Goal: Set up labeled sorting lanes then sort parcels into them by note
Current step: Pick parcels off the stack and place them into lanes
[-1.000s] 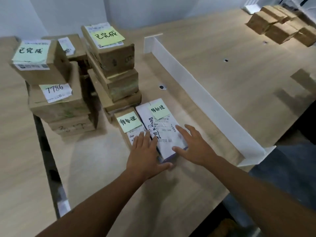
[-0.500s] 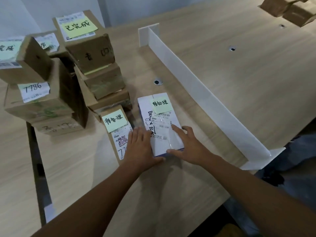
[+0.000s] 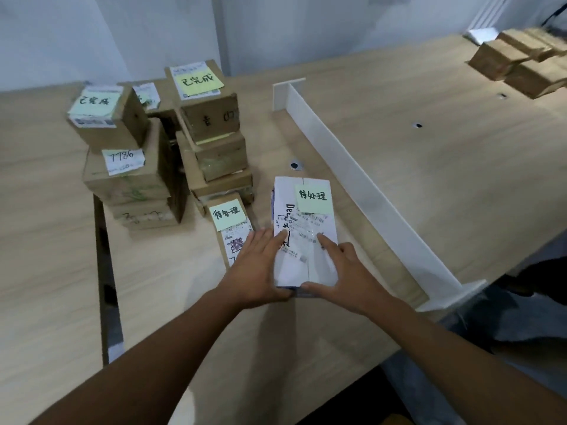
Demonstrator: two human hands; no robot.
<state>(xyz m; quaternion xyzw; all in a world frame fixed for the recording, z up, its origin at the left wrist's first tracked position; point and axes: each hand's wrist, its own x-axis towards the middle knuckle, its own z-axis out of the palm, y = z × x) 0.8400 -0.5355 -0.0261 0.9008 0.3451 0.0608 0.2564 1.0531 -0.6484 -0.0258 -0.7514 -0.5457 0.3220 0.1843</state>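
A white parcel [image 3: 302, 210] with a green sticky note [image 3: 314, 198] lies flat on the wooden table [image 3: 399, 154], left of a long white divider [image 3: 352, 179]. My left hand [image 3: 257, 268] presses its left edge and my right hand [image 3: 343, 271] grips its near right corner, so both hold it. Touching its left side lies a small brown parcel [image 3: 231, 222] with its own green note, partly under my left hand. Behind stand two stacks of brown boxes [image 3: 211, 142] [image 3: 122, 167] with green notes on top.
More brown boxes [image 3: 515, 59] sit at the far right of the table. A dark gap [image 3: 106, 271] splits the table on the left. Small cable holes [image 3: 296, 164] [image 3: 417, 125] dot the surface. The table's near edge runs diagonally at lower right.
Both hands have closed in on the white parcel's near end, the right hand curling round its corner. The view has shifted; the parcels themselves look barely moved.
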